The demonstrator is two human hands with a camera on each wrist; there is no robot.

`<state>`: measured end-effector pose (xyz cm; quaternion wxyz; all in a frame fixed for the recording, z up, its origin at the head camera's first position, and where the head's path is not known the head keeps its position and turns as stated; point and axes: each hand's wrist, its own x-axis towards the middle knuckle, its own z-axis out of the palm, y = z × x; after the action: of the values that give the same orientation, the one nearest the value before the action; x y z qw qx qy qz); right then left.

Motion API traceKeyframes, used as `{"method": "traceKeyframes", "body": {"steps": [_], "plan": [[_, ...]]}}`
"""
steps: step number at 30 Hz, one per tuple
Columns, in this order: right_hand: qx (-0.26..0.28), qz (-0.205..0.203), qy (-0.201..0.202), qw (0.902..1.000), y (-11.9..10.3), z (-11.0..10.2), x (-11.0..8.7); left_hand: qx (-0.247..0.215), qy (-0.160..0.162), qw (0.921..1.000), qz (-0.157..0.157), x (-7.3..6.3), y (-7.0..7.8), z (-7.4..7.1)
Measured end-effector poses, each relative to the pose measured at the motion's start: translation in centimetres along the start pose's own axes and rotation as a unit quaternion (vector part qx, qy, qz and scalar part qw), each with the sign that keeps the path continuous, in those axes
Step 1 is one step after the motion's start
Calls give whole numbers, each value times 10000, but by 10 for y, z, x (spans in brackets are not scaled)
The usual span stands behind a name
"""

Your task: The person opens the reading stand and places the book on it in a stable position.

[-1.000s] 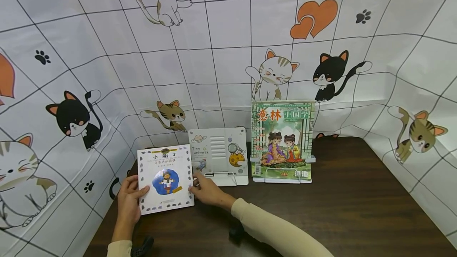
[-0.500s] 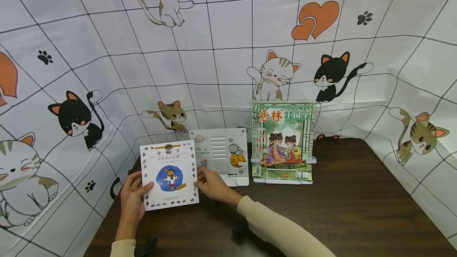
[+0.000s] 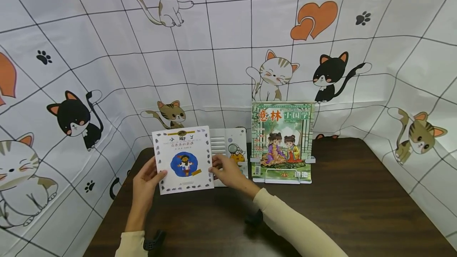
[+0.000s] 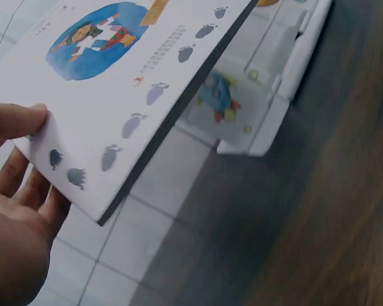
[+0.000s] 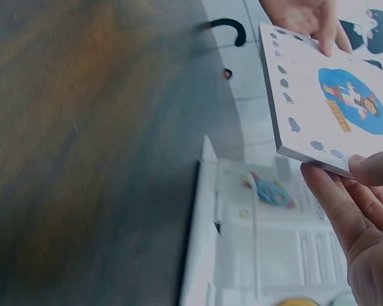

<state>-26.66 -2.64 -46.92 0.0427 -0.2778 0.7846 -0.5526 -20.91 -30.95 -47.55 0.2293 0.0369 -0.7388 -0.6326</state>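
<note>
A white book (image 3: 183,183) with a blue round picture and footprint border is held upright, slightly tilted, between both hands. My left hand (image 3: 144,183) grips its left edge, thumb on the cover and fingers behind. On the opposite edge, my right hand (image 3: 230,171) pinches the book, thumb in front. Behind it stands a white book stand (image 3: 218,134) printed with planets, its left part hidden by the book. The right wrist view shows the book (image 5: 300,89) raised over the lip of the stand (image 5: 204,242), with fingers under its edge.
Right of that stand, a green magazine (image 3: 285,130) leans on a second white stand (image 3: 257,180) with clips at its sides. Both are on the dark wooden table (image 3: 339,209). A cat-printed white sheet (image 3: 228,66) hangs behind the table.
Both hands have carried the white book rightward and up. It now covers the left part of the planet-printed stand. The green magazine and both stands have stayed put.
</note>
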Motion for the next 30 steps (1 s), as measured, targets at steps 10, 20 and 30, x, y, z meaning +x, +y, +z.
{"method": "traceKeyframes", "body": {"steps": [10,20,30], "plan": [[-589,-175,388,9974,0,-36,-4,153,52,9987,490,7,16,34],[-610,-220,739,9952,-4,-65,-5,-291,56,9970,718,19,26,65],[-1182,-383,1011,9871,-4,-87,1,-378,-30,9971,653,31,29,88]]}}
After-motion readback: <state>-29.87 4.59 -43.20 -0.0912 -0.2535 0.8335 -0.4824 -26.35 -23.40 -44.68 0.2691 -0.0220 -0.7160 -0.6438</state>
